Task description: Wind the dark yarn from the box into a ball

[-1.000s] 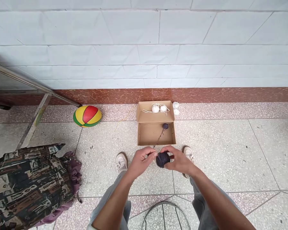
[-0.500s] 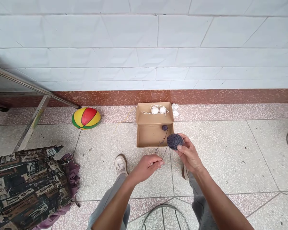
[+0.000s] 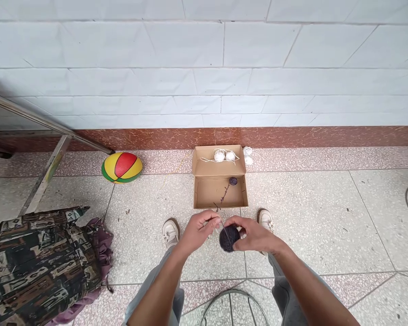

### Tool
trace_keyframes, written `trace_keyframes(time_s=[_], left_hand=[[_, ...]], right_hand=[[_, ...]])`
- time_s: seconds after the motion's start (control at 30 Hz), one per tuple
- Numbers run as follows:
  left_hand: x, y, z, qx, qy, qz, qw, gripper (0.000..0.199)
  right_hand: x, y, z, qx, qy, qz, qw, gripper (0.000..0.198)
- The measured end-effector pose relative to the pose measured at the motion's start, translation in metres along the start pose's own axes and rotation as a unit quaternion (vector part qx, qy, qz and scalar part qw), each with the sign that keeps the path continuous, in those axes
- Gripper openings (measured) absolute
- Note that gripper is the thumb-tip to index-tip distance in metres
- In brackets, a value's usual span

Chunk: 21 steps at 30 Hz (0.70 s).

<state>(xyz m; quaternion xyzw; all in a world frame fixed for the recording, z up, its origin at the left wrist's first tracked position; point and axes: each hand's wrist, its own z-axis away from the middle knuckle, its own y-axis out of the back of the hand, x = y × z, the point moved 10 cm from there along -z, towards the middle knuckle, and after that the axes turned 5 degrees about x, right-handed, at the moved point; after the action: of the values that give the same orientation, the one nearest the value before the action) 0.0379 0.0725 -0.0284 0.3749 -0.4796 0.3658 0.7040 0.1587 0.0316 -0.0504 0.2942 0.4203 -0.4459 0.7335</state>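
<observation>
Two bare hands work close tog. R hand (image 3: 253, 233) is clamped on the dark yarn ball (image 3: 228, 238), fingers over the top and thumb lower down, both on its R side. L hand (image 3: 201, 227) has thumb & index pinched tog. on the yarn strand (image 3: 225, 228), just beside the ball. Ball's in mid-air above the floor (image 3: 149, 199), btwn the shoes (image 3: 171, 233) in view. It's roundish, w/ no clear long axis, R side partly hidden by the fingers. Strand slants from upper L, at the pinch, to lower R across the ball's face.

Just beyond the hands: open cardboard box (image 3: 207, 192), long axis running L–R, lid laid back on the far side. Its near wall stands btwn the hands and the small dark ball (image 3: 233, 181) inside, far R corner. A knotty dark tail (image 3: 225, 194) trails from that one twd the L hand; can't tell exactly where it ends. Two white balls (image 3: 219, 155) w/ loose ends sit in the lid; more white yarn (image 3: 247, 156) lies just outside, R side.

Further L: red/yellow/green ball (image 3: 122, 167) by a metal frame (image 3: 56, 158), then a patterned cloth bundle (image 3: 44, 258). Nearest the wearer, btwn the legs, a wire ring (image 3: 234, 292). Tiled wall (image 3: 190, 40) behind.
</observation>
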Motion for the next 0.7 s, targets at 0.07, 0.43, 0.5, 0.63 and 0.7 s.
trace_keyframes(time_s=[0.07, 0.43, 0.5, 0.63, 0.7], left_hand=[[-0.004, 0.002, -0.003, 0.016, 0.004, -0.013, 1.0, 0.033], [-0.002, -0.012, -0.003, -0.027, -0.025, -0.072, 0.997, 0.035], [0.002, -0.018, -0.001, -0.053, -0.031, -0.079, 0.995, 0.037], [0.007, -0.03, 0.004, -0.107, -0.034, -0.078, 0.991, 0.036], [0.008, -0.036, 0.006, -0.129, -0.037, -0.08, 0.988, 0.036]], right_hand=[[-0.006, -0.009, 0.005, -0.05, -0.013, -0.109, 0.993, 0.046], [-0.012, 0.048, 0.003, 0.166, 0.051, -0.35, 0.921, 0.058], [-0.008, 0.063, 0.005, 0.24, 0.071, -0.323, 0.913, 0.053], [-0.006, 0.081, 0.012, 0.356, 0.106, -0.188, 0.909, 0.045], [-0.006, 0.084, 0.015, 0.399, 0.11, -0.094, 0.906, 0.044]])
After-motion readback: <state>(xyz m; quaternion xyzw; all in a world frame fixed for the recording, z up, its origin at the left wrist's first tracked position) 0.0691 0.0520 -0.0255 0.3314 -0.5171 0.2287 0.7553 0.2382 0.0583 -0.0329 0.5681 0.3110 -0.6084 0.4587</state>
